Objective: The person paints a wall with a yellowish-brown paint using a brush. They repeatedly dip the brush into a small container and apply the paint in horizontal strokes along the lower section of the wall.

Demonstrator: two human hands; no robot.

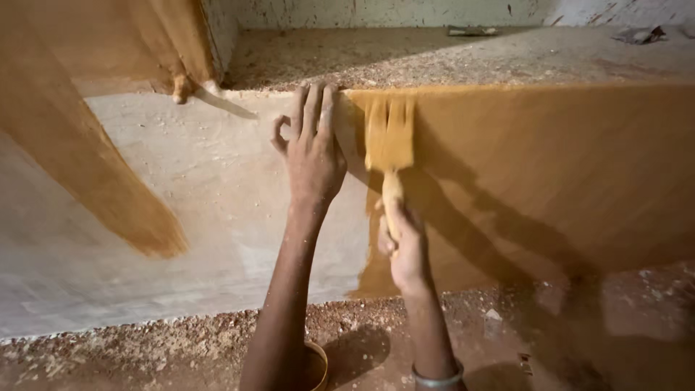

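Right hand [404,246]: I see it closed round the handle of a wide paintbrush [389,141], bristles up and pressed to the wall face [217,195] just under the ledge [463,61]. Bristles and handle are coated in ochre paint; bristles look blurred. A metal bangle [436,379] sits on that wrist.

Left hand [313,148]: open, empty, fingers spread and laid flat on the wall, fingertips at the ledge edge, just left of the brush.

Wall right of the brush is covered ochre; left of it is bare pale plaster, with a diagonal ochre band [94,174] farther left.

Ledge top is gritty with debris. Floor [145,355] below is strewn with rubble. A round container rim [318,366] shows beside the left forearm.
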